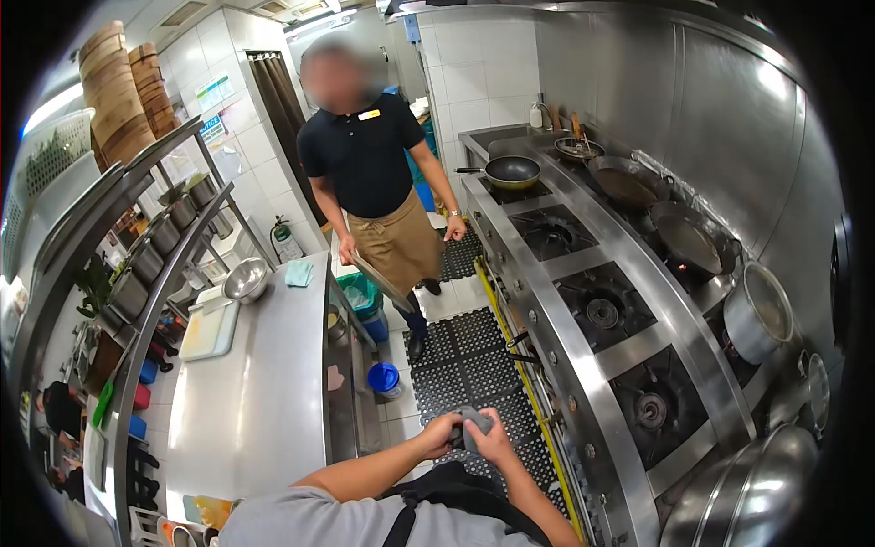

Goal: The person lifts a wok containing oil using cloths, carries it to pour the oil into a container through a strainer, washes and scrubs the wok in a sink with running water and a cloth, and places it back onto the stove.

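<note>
Holding a grey cloth (471,427) between them, the left hand (441,436) and right hand (493,441) meet just in front of the body, fingers curled in on the bunched fabric; how firmly each presses, I cannot tell; the cloth hangs in the air over a black mat (474,356), between a steel counter (255,383) on the left and a stove (629,352) on the right.

Farther up the aisle a person (363,159) in a dark shirt and brown apron faces this way, a flat panel (381,281) held low at one side; near them, by the counter, stand a bin (361,294) and a tub (385,378) with a blue lid.

On the counter, a bowl (246,280) sits between a white board (211,328) and a teal cloth (298,273); on the shelves to the left are metal pots (146,262), with bamboo steamers (116,91) stacked higher up; a pan (512,170) rests at the stove's far end; two woks (690,239) and a tall pot (758,314) stand along its back.
</note>
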The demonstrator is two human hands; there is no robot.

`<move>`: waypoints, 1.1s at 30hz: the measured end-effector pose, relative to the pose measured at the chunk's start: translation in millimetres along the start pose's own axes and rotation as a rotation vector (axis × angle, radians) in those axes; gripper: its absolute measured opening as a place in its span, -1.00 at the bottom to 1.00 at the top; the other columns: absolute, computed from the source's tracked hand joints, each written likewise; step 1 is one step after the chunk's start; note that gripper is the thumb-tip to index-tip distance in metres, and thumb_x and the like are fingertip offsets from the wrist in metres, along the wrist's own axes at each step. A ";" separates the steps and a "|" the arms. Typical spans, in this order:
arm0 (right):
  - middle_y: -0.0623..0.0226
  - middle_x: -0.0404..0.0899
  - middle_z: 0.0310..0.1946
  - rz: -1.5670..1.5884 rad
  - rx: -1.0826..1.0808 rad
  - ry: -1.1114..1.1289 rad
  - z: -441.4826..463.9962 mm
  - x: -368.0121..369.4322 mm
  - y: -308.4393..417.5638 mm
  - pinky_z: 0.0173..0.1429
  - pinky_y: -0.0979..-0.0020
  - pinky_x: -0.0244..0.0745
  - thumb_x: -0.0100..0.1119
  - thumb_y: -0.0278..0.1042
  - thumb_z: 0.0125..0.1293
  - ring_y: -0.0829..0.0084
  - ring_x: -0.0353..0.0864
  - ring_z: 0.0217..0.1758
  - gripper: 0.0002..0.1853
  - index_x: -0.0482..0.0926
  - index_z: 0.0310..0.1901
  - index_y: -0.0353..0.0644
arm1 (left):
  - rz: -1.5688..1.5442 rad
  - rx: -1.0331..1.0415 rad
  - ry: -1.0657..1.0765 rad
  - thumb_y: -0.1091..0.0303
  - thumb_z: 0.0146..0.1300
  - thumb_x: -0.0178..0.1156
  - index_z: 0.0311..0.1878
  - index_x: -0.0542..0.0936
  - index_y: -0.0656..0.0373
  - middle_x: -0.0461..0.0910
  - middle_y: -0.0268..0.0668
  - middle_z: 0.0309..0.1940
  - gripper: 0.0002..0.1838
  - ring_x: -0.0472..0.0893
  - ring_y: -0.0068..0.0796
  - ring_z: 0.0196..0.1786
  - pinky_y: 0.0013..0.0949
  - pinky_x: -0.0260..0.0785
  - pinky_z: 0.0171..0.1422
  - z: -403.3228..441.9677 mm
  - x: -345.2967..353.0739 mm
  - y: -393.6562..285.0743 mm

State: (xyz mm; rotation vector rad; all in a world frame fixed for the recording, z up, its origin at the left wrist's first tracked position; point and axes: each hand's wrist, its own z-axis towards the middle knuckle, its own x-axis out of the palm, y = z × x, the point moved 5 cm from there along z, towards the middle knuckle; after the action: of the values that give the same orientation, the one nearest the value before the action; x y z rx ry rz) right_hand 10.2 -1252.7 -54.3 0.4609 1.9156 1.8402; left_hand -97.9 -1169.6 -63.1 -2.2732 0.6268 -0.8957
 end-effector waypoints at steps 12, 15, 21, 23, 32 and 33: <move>-0.08 0.45 0.08 -0.091 -0.054 0.093 -48.5 -42.5 27.7 0.19 0.24 0.41 0.35 -0.34 0.05 0.04 0.50 0.15 -0.33 0.31 0.20 -0.31 | 0.187 0.187 -0.165 0.19 0.29 0.26 -0.05 0.43 0.16 0.52 -0.34 -0.19 -0.68 0.51 -0.55 -0.14 -0.41 0.41 -0.03 -9.6 88.9 7.5; -0.03 0.50 0.04 -0.041 -0.115 0.035 -57.0 -56.2 25.9 0.18 0.25 0.42 0.32 -0.39 0.06 0.11 0.53 0.12 -0.40 0.36 0.16 -0.29 | 0.178 0.239 -0.202 0.24 0.31 0.21 -0.13 0.48 0.17 0.53 -0.35 -0.25 -0.77 0.50 -0.55 -0.19 -0.43 0.40 -0.08 -2.4 99.0 14.2; 0.16 0.57 -0.17 -0.019 -0.067 -0.140 -80.8 -91.1 51.4 -0.01 0.36 0.48 0.38 -0.42 0.04 0.35 0.59 -0.10 -0.53 0.46 0.02 -0.20 | 0.353 0.411 -0.279 0.31 0.34 0.17 -0.02 0.47 0.23 0.55 -0.29 -0.25 -0.75 0.52 -0.55 -0.16 -0.42 0.44 -0.08 -14.4 142.1 6.5; 0.22 0.56 -0.24 0.041 -0.049 -0.190 -84.8 -97.7 47.8 -0.08 0.39 0.48 0.39 -0.43 0.03 0.41 0.57 -0.19 -0.57 0.46 -0.05 -0.21 | 0.425 0.537 -0.242 0.32 0.32 0.17 -0.02 0.46 0.22 0.55 -0.28 -0.25 -0.76 0.52 -0.52 -0.18 -0.38 0.44 -0.08 -7.8 146.6 12.6; 0.44 0.48 -0.53 -0.002 -0.018 -0.223 -109.1 -121.8 35.7 -0.35 0.49 0.36 0.35 -0.49 0.01 0.65 0.39 -0.45 -0.76 0.43 -0.36 -0.22 | 0.687 0.710 -0.188 0.35 0.29 0.18 0.03 0.46 0.16 0.61 -0.12 -0.26 -0.72 0.62 -0.31 -0.18 -0.29 0.45 -0.05 -17.5 171.3 27.1; 0.44 0.48 -0.53 -0.005 -0.016 -0.220 -109.8 -122.7 38.5 -0.35 0.49 0.36 0.35 -0.49 0.01 0.65 0.39 -0.45 -0.76 0.43 -0.36 -0.22 | 0.681 0.733 -0.169 0.34 0.27 0.21 0.04 0.46 0.17 0.61 -0.14 -0.28 -0.69 0.61 -0.35 -0.19 -0.30 0.45 -0.05 -19.8 173.1 26.9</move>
State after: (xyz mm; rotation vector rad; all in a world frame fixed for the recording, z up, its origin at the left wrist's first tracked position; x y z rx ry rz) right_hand 53.6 -1408.1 -3.9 0.6251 1.7518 1.7226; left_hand -3.5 -1301.7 5.7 -1.3239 0.7661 -0.4680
